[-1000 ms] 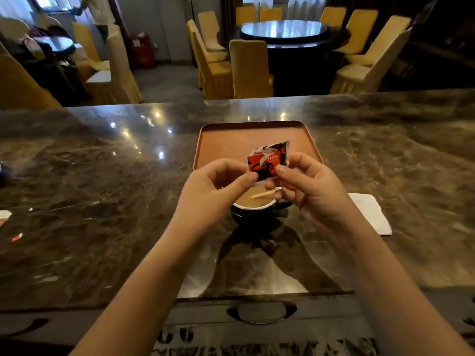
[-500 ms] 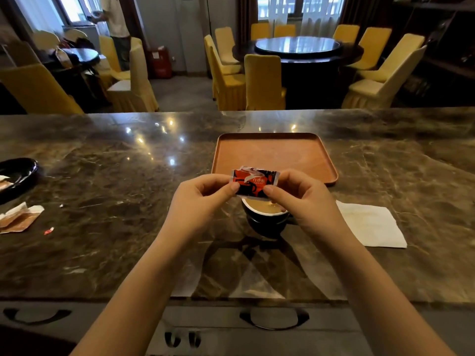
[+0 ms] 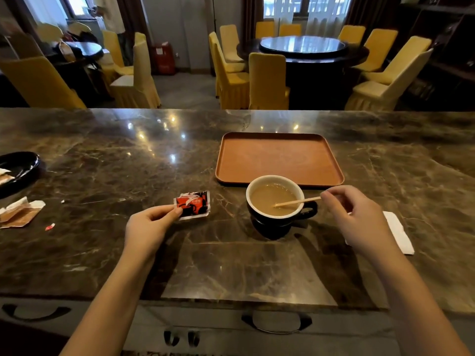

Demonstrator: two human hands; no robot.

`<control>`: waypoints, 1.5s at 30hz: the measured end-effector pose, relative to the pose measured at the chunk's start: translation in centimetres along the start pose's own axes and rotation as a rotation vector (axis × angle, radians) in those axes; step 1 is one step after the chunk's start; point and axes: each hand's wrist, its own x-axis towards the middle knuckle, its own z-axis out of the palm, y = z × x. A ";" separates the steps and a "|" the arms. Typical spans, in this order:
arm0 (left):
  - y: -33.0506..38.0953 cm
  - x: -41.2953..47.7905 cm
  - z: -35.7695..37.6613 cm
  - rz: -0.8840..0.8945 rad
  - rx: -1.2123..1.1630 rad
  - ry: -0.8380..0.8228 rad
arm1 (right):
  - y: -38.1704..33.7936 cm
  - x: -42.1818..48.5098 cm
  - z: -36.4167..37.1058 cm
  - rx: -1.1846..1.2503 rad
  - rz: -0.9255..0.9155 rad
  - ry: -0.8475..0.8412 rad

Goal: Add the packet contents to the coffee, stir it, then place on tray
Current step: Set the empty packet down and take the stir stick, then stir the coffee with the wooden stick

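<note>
Coffee (image 3: 273,199) milky and high in a dark cup (image 3: 276,222) at desk (image 3: 102,253) centre, just at 6 o'clock of the tray (image 3: 280,160), touching nothing on it. Torn red packet (image 3: 193,204) at 9 o'clock of the cup, pinched at its corner by the left hand (image 3: 150,227), grip clenched on it. Wooden stick (image 3: 298,201) leaning in the drink, upper end pinched by the right hand (image 3: 357,217). Likely a heavy, breakable, spill-prone load: best lifted level by the handle (image 3: 309,210) at 3 o'clock. Stick light, thin, probably snappable; packet limp and near weightless. White napkin (image 3: 398,232) partly hidden behind the right wrist. Packet print unreadable; emptiness not visible. Wrappers (image 3: 20,214) at far 9 o'clock, black dish (image 3: 18,170) cut off there.
</note>
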 end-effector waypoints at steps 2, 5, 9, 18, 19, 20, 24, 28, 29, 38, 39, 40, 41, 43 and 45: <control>-0.7 0.3 0.3 0.025 0.080 0.010 | -0.3 -0.2 0.5 0.115 0.041 -0.039; -1.3 0.7 0.7 0.107 0.284 0.032 | -0.7 -0.3 1.0 0.318 0.140 -0.031; -1.8 1.6 1.0 0.200 0.447 0.089 | -1.5 -0.3 1.7 0.582 0.220 -0.118; -2.4 2.5 1.4 0.329 0.614 0.175 | -2.3 -0.9 2.3 0.296 -0.123 -0.110; -2.5 2.4 1.4 0.342 0.619 0.184 | -2.2 -0.8 2.1 0.255 -0.146 -0.084; -2.6 2.4 1.5 0.354 0.620 0.194 | -2.2 -0.7 1.9 0.204 -0.174 -0.048; -2.6 1.3 1.6 0.424 0.777 0.237 | -1.6 0.1 1.6 0.056 -0.245 0.072; -2.0 -2.3 3.6 0.636 0.874 -0.009 | -1.4 0.5 2.9 0.079 -0.241 0.104; -2.1 -3.0 4.3 0.641 0.885 -0.119 | -1.5 0.5 3.3 0.098 -0.234 0.100; -4.3 -3.4 5.7 0.621 1.095 -0.289 | -2.4 -0.1 2.9 0.288 -0.137 -0.073; -4.3 -3.4 5.7 0.621 1.105 -0.286 | -2.5 -0.1 2.6 0.276 -0.132 -0.085; -4.3 -3.4 5.7 0.619 1.111 -0.285 | -2.6 0.0 2.2 0.250 -0.135 -0.088; -4.3 -3.4 5.8 0.618 1.112 -0.283 | -2.7 0.1 1.9 0.214 -0.144 -0.079; -4.4 -3.4 5.8 0.620 1.107 -0.277 | -2.9 0.5 1.3 0.121 -0.180 -0.030; -4.4 -3.5 5.7 0.628 1.105 -0.271 | -3.0 1.0 1.0 0.039 -0.209 0.044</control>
